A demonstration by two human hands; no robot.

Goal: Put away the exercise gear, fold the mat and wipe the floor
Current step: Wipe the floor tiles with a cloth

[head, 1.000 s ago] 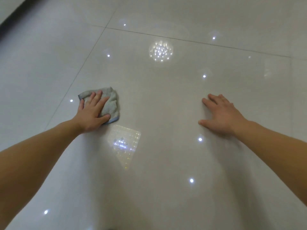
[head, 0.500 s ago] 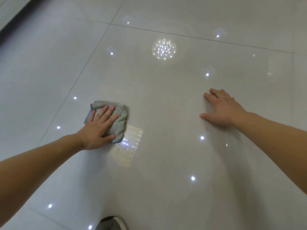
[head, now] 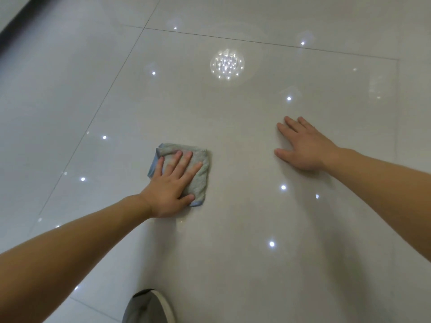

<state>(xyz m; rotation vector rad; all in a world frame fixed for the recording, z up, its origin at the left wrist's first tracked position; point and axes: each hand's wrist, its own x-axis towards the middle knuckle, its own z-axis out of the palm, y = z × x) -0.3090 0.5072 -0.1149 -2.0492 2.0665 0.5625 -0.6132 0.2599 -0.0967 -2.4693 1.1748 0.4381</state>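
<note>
My left hand presses flat-fingered on the folded cloth, which has slid right across the floor tile toward my right hand, open and braced. I judge the wiping well underway.

One wide-angle view, worn on the head, looks forward and steeply down at the glossy tiled floor from close above; the forearms enter from the near corners; the left hand lies left of centre, the right hand farther right; a shoe marks the near edge.
</note>
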